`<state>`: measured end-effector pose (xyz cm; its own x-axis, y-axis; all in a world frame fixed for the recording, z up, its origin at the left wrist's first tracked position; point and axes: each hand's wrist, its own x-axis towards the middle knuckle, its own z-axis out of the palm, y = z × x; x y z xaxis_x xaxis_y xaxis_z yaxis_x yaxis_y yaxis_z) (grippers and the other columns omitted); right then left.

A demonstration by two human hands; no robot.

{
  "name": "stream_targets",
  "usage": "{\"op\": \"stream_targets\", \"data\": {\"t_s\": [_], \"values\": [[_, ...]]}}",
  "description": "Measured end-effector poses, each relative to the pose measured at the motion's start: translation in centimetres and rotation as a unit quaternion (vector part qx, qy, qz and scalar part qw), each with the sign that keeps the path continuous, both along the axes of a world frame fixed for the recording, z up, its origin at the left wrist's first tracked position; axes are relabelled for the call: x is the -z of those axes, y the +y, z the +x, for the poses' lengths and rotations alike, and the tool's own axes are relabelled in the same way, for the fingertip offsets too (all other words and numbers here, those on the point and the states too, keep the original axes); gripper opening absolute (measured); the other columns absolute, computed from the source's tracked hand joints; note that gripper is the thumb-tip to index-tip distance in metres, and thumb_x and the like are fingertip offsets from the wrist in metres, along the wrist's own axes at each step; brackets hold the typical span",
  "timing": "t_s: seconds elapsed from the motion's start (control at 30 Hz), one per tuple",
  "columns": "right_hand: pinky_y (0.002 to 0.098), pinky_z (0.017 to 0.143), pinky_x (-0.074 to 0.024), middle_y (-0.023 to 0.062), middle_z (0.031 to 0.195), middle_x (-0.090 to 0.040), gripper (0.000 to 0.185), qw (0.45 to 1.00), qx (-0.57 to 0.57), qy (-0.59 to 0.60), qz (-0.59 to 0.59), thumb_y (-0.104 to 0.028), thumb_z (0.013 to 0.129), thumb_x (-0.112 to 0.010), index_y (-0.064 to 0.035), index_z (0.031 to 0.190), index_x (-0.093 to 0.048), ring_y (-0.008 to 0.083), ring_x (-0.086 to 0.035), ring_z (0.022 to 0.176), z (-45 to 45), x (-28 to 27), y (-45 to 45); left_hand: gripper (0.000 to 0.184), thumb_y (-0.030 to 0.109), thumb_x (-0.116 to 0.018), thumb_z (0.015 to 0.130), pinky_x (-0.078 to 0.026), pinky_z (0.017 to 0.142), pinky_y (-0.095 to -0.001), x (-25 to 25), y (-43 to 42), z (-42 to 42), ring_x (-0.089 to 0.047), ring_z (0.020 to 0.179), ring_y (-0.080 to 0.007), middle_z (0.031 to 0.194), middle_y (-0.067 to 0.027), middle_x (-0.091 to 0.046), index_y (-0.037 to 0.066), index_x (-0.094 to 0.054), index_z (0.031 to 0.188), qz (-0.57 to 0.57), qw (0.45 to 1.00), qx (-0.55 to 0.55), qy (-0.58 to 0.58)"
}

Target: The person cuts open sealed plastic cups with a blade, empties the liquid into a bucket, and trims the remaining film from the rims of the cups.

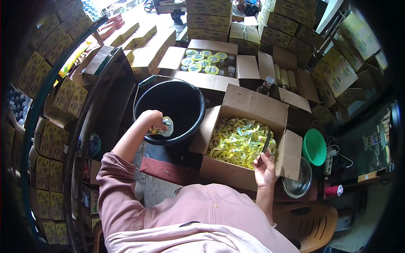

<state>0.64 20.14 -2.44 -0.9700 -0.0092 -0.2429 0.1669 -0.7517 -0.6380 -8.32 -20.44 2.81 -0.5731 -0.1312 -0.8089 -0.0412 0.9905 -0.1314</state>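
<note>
My left hand is closed on a small clear cup with a bit of yellow on it, over the near left rim of a black bucket. The bucket's handle rests at its far side. My right hand grips a dark, narrow blade-like tool, which points up over the right part of an open cardboard box. Inside that box lies a heap of yellow-green strips.
Behind stands an open carton of yellow-lidded jars. A bottle is right of it. At right are a green bowl, a clear bowl and a pink spool. Stacked cartons surround the table.
</note>
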Motion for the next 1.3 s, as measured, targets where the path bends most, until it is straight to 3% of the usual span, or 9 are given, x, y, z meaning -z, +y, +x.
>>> {"op": "stream_targets", "data": {"t_s": [0.4,0.6,0.8,0.83,0.93,1.0,1.07,1.1,1.3], "values": [[0.023,0.067,-0.0484,0.0012,0.085,-0.062,0.036,0.999,0.025,-0.021,0.008,0.005,0.078,-0.055,-0.0085,0.111,-0.052,0.008,-0.058,0.072,0.9,1.1,0.8,0.057,0.055,-0.061,0.068,-0.052,0.064,-0.0306,0.0,0.8,0.2,-0.065,0.073,-0.0226,0.087,-0.0139,-0.065,0.002,-0.067,0.088,-0.015,0.996,0.06,0.067],[0.0254,0.057,-0.0432,-0.0013,0.079,-0.059,0.037,0.998,0.016,-0.058,0.014,0.002,0.079,-0.055,-0.0122,0.112,-0.051,0.0081,-0.054,0.06,0.8,1.7,0.8,0.062,0.053,-0.065,0.065,-0.05,0.078,-0.0322,-0.1,1.1,-0.4,-0.062,0.088,-0.0253,0.101,-0.0125,-0.063,0.004,-0.063,0.103,0.004,0.997,-0.06,-0.058],[0.0234,0.06,-0.0447,-0.0002,0.08,-0.06,0.04,0.998,0.027,-0.05,0.022,0.005,0.078,-0.055,-0.0113,0.114,-0.05,0.0081,-0.056,0.065,0.9,1.4,0.5,0.06,0.05,-0.062,0.069,-0.048,0.081,-0.0316,1.3,1.5,0.4,-0.06,0.094,-0.0236,0.107,-0.0127,-0.06,0.005,-0.059,0.109,-0.02,0.997,0.006,-0.073],[0.0229,0.064,-0.0464,0.0009,0.082,-0.061,0.042,0.999,0.023,-0.038,0.02,0.006,0.077,-0.055,-0.0101,0.116,-0.049,0.0084,-0.057,0.07,0.9,1.7,0.7,0.055,0.048,-0.062,0.069,-0.05,0.077,-0.032,1.8,1.0,0.4,-0.062,0.087,-0.0237,0.096,-0.0105,-0.064,0.004,-0.062,0.103,-0.01,0.997,0.03,-0.069],[0.0215,0.067,-0.0475,0.0018,0.084,-0.061,0.045,0.999,0.024,-0.032,0.02,0.007,0.076,-0.055,-0.008,0.118,-0.047,0.0084,-0.058,0.073,0.9,1.6,0.9,0.049,0.045,-0.063,0.069,-0.051,0.07,-0.0325,0.4,0.8,0.0,-0.064,0.078,-0.0242,0.083,-0.0065,-0.066,0.004,-0.063,0.096,0.029,0.999,-0.014,-0.043],[0.0213,0.062,-0.0457,0.0003,0.082,-0.06,0.043,0.998,0.021,-0.045,0.026,0.005,0.077,-0.054,-0.0087,0.117,-0.047,0.0073,-0.057,0.069,0.8,1.5,0.8,0.04,0.04,-0.063,0.068,-0.052,0.067,-0.0316,-0.4,0.8,0.5,-0.064,0.076,-0.0233,0.081,-0.0075,-0.067,0.007,-0.065,0.091,0.018,0.981,-0.042,0.186],[0.0217,0.055,-0.0426,-0.0024,0.079,-0.058,0.04,0.997,0.014,-0.061,0.036,0.003,0.079,-0.053,-0.0106,0.116,-0.048,0.0053,-0.054,0.061,0.6,1.6,0.8,0.042,0.04,-0.065,0.067,-0.052,0.067,-0.0305,-0.4,0.7,-0.3,-0.064,0.077,-0.0221,0.088,-0.0104,-0.066,0.006,-0.065,0.092,0.006,0.996,-0.036,-0.084],[0.021,0.058,-0.0438,-0.0013,0.081,-0.058,0.04,0.998,0.011,-0.054,0.03,0.004,0.078,-0.054,-0.0094,0.115,-0.048,0.006,-0.055,0.064,0.6,1.6,0.8,0.045,0.041,-0.066,0.065,-0.052,0.07,-0.0305,-0.9,1.6,0.5,-0.064,0.081,-0.0198,0.093,-0.0113,-0.065,0.006,-0.065,0.094,-0.07,0.996,0.007,-0.054],[0.0203,0.06,-0.0447,-0.0007,0.082,-0.058,0.037,0.999,0.008,-0.047,0.012,0.005,0.077,-0.055,-0.0091,0.111,-0.051,0.0067,-0.056,0.068,0.7,2.1,0.8,0.051,0.047,-0.065,0.063,-0.051,0.074,-0.0299,-1.2,1.3,0.2,-0.063,0.084,-0.0224,0.093,-0.0112,-0.065,0.007,-0.066,0.095,-0.052,0.998,-0.003,-0.03]]}}
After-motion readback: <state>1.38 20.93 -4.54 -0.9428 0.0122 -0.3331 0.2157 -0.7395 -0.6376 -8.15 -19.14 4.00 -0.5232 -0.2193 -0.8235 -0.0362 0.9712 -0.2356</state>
